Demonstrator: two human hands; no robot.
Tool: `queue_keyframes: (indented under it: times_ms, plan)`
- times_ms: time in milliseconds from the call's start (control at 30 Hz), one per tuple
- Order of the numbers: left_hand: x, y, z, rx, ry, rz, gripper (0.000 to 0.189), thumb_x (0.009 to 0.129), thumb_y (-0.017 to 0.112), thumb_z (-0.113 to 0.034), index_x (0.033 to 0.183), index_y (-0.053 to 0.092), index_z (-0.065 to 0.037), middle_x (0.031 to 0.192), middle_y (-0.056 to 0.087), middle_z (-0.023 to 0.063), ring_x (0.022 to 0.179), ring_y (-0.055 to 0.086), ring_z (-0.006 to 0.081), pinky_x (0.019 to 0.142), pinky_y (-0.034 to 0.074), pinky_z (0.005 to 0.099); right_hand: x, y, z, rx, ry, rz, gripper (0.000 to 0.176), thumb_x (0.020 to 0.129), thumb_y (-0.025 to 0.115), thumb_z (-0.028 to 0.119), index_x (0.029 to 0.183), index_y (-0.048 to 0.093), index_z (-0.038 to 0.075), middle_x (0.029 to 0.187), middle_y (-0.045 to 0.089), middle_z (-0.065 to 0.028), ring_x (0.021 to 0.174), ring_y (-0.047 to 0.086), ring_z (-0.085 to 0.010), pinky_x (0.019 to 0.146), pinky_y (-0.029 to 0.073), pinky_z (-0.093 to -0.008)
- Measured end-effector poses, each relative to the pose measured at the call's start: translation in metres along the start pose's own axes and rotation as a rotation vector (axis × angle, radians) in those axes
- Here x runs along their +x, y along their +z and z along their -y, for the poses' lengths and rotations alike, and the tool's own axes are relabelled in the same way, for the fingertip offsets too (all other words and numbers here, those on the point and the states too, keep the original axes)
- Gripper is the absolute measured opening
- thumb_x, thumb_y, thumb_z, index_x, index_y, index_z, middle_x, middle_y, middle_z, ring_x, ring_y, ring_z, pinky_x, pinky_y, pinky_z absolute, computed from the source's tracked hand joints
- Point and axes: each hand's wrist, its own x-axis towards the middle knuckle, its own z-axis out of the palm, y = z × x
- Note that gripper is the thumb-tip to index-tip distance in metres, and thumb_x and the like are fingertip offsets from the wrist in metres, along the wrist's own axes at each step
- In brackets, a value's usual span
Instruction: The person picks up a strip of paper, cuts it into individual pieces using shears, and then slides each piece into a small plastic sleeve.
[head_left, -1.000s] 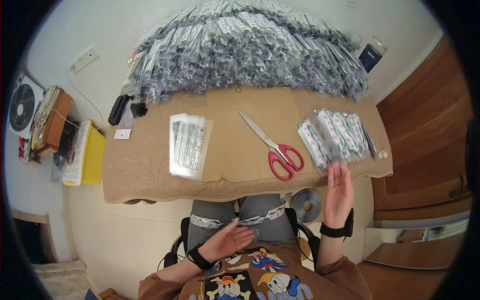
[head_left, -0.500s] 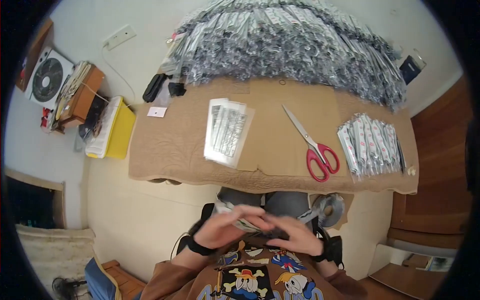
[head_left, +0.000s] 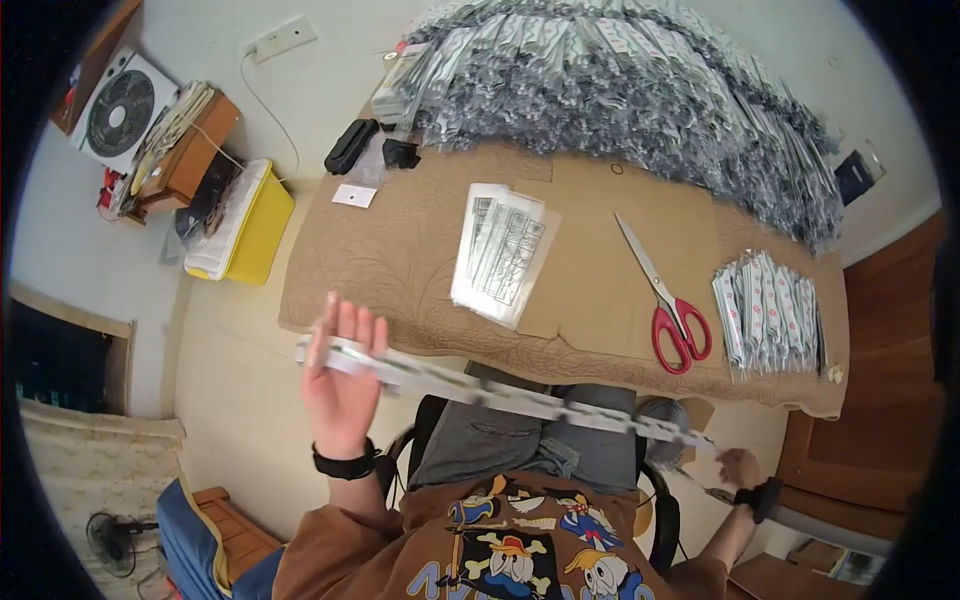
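Patterned strip (head_left: 530,402) stretched between hands: left (head_left: 343,385) open-palmed, strip across it; right (head_left: 740,468) curled around its end.

Head-worn view looks down at lap and table

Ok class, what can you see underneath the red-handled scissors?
Brown cardboard shows around the scissors, so they seem to rest on it. Whatever is directly beneath them is covered and cannot be seen.
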Motion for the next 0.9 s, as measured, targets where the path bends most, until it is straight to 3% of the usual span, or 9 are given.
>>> queue_keyframes:
  times_ms: [133,300,367,400,500,600,700,833,900]
  plan:
    - [0.001,-0.017,0.026,0.033,-0.063,0.035,0.039,0.089,0.045,-0.019,0.126,0.040,-0.008,0.083,0.052,0.0029,0.080,0.049,0.0167,0.092,0.034,0.0359,0.015,0.021,-0.016,-1.004,-0.521,-0.695,0.023,0.081,0.055,0.017,0.097,0.061,0.001,0.082,0.062,-0.0146,0.073,0.061,-0.0204,0.066,0.047,-0.0278]
    - [-0.013,-0.013,0.040,-0.015,-0.268,0.187,0.035,0.091,0.043,-0.023,0.122,0.043,-0.008,0.065,0.035,-0.0010,0.062,0.036,0.0117,0.072,0.037,0.0295,-0.095,0.146,0.183,0.153,-0.809,0.435,0.024,0.085,0.053,0.016,0.104,0.058,0.002,0.090,0.063,-0.0092,0.083,0.058,-0.0136,0.076,0.046,-0.0268]
    - [-0.015,-0.007,0.039,-0.024,-0.270,0.208,0.034,0.091,0.042,-0.024,0.121,0.044,-0.008,0.065,0.035,-0.0016,0.061,0.036,0.0110,0.069,0.036,0.0289,-0.118,0.199,0.223,-0.011,-1.401,0.077,0.023,0.085,0.054,0.018,0.101,0.059,0.003,0.083,0.063,-0.0061,0.074,0.057,-0.0095,0.070,0.045,-0.0230]
    - [-0.016,-0.003,0.038,-0.036,-0.269,0.224,0.034,0.091,0.041,-0.026,0.120,0.044,-0.008,0.064,0.034,-0.0023,0.060,0.035,0.0102,0.067,0.035,0.0284,-0.114,0.200,0.224,-0.010,-1.405,0.075,0.023,0.085,0.054,0.018,0.101,0.059,0.003,0.083,0.063,-0.0061,0.074,0.057,-0.0095,0.070,0.045,-0.0230]
    - [-0.010,0.009,0.030,0.008,-0.166,0.109,0.033,0.092,0.039,-0.027,0.118,0.045,-0.007,0.062,0.033,-0.0032,0.057,0.034,0.0093,0.063,0.034,0.0272,-0.094,0.205,0.224,-0.202,-0.965,0.785,0.019,0.085,0.055,0.020,0.091,0.060,0.004,0.071,0.062,-0.0020,0.066,0.057,-0.0124,0.063,0.044,-0.0235]
    - [-0.003,0.004,0.022,0.106,0.030,-0.178,0.034,0.093,0.037,-0.028,0.117,0.045,-0.006,0.060,0.030,-0.0039,0.054,0.032,0.0090,0.060,0.034,0.0260,-0.082,0.176,0.204,-0.099,-0.776,0.903,0.019,0.085,0.056,0.022,0.085,0.060,0.003,0.065,0.060,-0.0006,0.057,0.053,-0.0123,0.056,0.042,-0.0236]
    - [0.014,-0.033,0.023,0.024,-0.084,0.172,0.039,0.093,0.034,-0.034,0.115,0.046,-0.004,0.060,0.033,-0.0020,0.052,0.032,0.0100,0.055,0.033,0.0235,-0.092,0.138,0.204,-0.046,-0.696,0.915,0.021,0.086,0.053,0.017,0.077,0.059,-0.001,0.064,0.060,-0.0054,0.062,0.057,-0.0094,0.055,0.044,-0.0225]
    - [0.005,-0.024,0.076,0.054,-0.212,0.240,0.045,0.093,0.032,-0.037,0.117,0.044,-0.002,0.063,0.038,-0.0004,0.053,0.035,0.0094,0.050,0.030,0.0205,-0.118,0.128,0.222,0.524,-1.097,1.156,0.025,0.088,0.051,0.021,0.077,0.058,0.000,0.066,0.060,-0.0042,0.056,0.057,-0.0110,0.051,0.044,-0.0236]
    - [-0.015,0.004,0.107,0.134,-0.239,0.122,0.049,0.093,0.032,-0.040,0.119,0.043,-0.001,0.067,0.045,0.0020,0.056,0.041,0.0093,0.051,0.033,0.0203,-0.133,0.141,0.238,0.405,-0.888,1.038,0.024,0.089,0.049,0.020,0.079,0.057,-0.001,0.068,0.061,-0.0065,0.058,0.059,-0.0117,0.052,0.047,-0.0251]
